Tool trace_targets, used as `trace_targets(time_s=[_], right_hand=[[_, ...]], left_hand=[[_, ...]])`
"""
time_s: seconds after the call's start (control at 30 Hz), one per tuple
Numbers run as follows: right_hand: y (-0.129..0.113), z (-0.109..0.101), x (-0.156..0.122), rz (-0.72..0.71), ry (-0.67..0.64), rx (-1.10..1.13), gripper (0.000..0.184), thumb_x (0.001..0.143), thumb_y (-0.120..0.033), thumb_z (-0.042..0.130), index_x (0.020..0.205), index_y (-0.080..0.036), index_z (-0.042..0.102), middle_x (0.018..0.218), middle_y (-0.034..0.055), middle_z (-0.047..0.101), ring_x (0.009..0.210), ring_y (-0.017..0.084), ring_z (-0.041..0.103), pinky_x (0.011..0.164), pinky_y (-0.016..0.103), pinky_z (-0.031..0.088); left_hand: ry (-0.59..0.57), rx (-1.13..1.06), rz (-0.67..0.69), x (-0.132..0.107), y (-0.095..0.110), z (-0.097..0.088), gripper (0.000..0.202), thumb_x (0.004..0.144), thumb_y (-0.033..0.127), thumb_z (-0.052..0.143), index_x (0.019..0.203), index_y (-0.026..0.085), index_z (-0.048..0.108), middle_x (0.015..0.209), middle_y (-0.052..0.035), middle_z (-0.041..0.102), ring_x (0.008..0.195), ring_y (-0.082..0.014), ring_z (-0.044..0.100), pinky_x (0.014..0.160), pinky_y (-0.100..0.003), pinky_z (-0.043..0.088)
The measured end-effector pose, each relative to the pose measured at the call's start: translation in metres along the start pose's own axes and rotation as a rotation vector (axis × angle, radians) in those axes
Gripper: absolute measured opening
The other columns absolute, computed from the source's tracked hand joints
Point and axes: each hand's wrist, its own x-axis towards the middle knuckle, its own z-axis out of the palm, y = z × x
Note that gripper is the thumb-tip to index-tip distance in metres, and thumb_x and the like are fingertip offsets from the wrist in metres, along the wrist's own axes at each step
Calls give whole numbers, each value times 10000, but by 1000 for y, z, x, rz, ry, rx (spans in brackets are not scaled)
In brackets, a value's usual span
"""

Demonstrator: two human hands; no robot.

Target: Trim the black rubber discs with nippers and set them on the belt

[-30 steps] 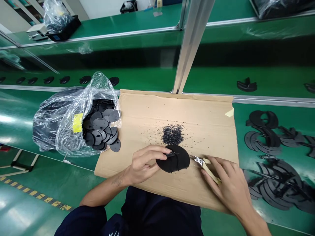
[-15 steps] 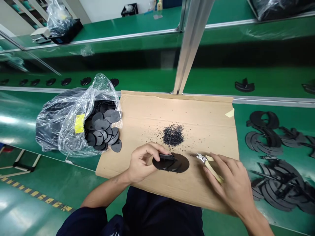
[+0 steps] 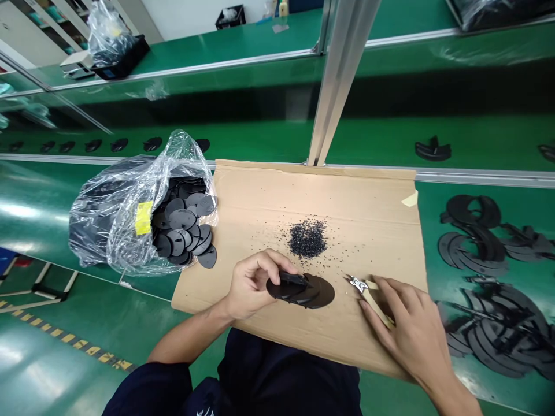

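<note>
Pinched between the thumb and fingers of my left hand (image 3: 255, 283) are several black plastic discs (image 3: 319, 292), fanned out and overlapping toward the right. My right hand (image 3: 410, 329) is closed around the pale handles of a pair of side cutters (image 3: 361, 286). Their metal jaws point left toward the discs, with a gap between. Beyond both hands, a heap of tiny black plastic bits (image 3: 307, 238) lies on the cardboard sheet (image 3: 247, 190).
At left, a clear plastic bag (image 3: 125, 242) spills black discs (image 3: 182, 219) onto the cardboard. Piles of black curved parts (image 3: 498, 329) lie on the green table at right. A metal post (image 3: 342, 86) rises behind the cardboard. Black parts (image 3: 433, 149) sit along the back strip.
The fanned discs in my left hand have tilted slightly. The cutters' jaws have turned a little, still apart from the discs. The whole view has shifted slightly.
</note>
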Motion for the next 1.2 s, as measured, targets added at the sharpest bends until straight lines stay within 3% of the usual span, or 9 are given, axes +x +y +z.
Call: trace_targets(time_s=[0.27,0.53,0.67,0.77,0.93,1.03,1.2], right_hand=[[0,-1,1,-48,-9,-15,553,1025,-438,476,1485,-131,440,1196,212,604,1152,390,573,904,533,514],[-5,-5,4,-39,-9,18,545,1018,-452,509,1466,-144,471,1246,224,594,1243,418,542,945,593,525],[-33,-22,22,-94,73,213,524,1005,-269,573,1506,-196,440,1262,195,598,1175,334,614,902,481,578],[-53,-32,38,-213,116,356,525,983,-85,534,1483,-233,473,1152,141,655,1017,245,682,773,361,603],[-64,-31,48,-242,170,470,484,943,28,472,1328,-231,610,1007,92,699,851,178,702,685,284,581],[-64,-30,47,-221,169,488,483,926,32,486,1303,-227,642,1013,93,709,866,185,713,707,285,591],[-65,-34,45,-171,163,507,497,922,32,488,1315,-233,637,1039,92,715,875,190,717,688,286,596]], left_hand=[[13,65,38,0,0,3,239,865,252,789,820,159,574,965,-80,711,901,-155,722,775,-262,623],[-37,201,82,-2,2,-1,187,887,228,758,831,163,593,979,-89,724,917,-171,732,809,-298,622],[-159,338,137,-1,4,3,117,899,60,666,862,164,628,1027,-96,744,965,-173,720,839,-306,605],[-245,397,161,2,7,9,166,894,8,612,906,168,651,1045,-91,759,976,-178,714,857,-326,592],[-139,464,91,3,10,10,264,879,83,684,1123,177,652,1033,-78,742,995,-184,691,892,-333,570],[-97,438,24,-1,7,8,246,878,139,723,1111,178,652,928,-44,722,903,-159,680,843,-296,564],[-65,367,-31,-3,5,7,238,869,249,775,1065,172,664,939,-51,713,847,-147,686,800,-277,581]])
